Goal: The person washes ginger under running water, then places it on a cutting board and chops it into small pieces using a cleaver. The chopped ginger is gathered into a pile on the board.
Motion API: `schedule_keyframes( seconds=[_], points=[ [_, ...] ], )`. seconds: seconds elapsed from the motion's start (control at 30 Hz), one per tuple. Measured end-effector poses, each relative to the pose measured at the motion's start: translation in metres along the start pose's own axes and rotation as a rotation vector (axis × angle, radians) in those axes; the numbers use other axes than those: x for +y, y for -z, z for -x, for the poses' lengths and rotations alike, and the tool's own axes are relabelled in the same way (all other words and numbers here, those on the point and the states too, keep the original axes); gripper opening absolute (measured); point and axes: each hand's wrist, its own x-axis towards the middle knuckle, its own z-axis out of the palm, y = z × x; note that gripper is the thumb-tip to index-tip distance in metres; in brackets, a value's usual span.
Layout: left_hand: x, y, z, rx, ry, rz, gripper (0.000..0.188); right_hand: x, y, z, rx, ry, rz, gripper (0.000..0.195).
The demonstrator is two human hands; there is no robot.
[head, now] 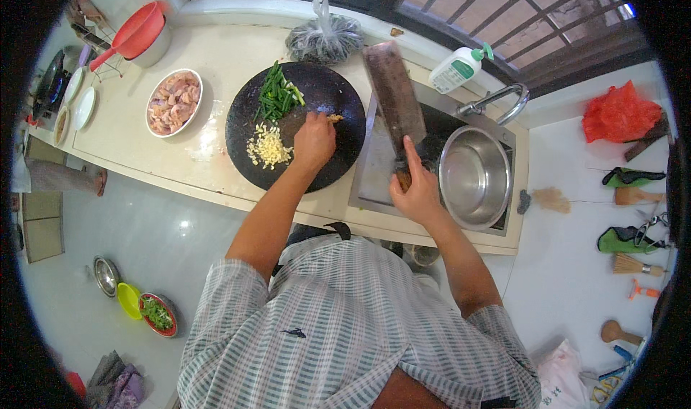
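Note:
A round dark chopping board (245,104) lies on the counter before me. Chopped green onions (278,94) rest at its upper left, with chopped garlic (269,147) below them. My left hand (315,141) is on the board's right half, fingers bent down; a small brownish piece (335,118) shows beside the fingertips. Whether the fingers grip it is hidden. My right hand (418,193) holds a broad cleaver (395,93) by its handle, index finger stretched along the blade. The blade is over the sink's left edge, to the right of the board.
A white bowl of raw meat pieces (174,104) stands left of the board. Behind it sits a tied plastic bag (325,39). To the right are a steel basin (475,177) in the sink, a faucet (496,105) and a pump bottle (456,70).

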Motion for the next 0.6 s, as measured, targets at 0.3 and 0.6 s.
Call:
schedule_keyframes(
  seconds=[0.3, 0.6],
  points=[
    [-0.034, 0.034, 0.066, 0.070, 0.501, 0.589, 0.024, 0.030, -0.064, -0.010, -0.323, -0.068, 0.521, 0.083],
    [-0.036, 0.050, 0.092, 0.006, 0.991, 1.285, 0.022, 0.022, -0.081, -0.017, -0.197, -0.026, 0.508, 0.082]
  ],
)
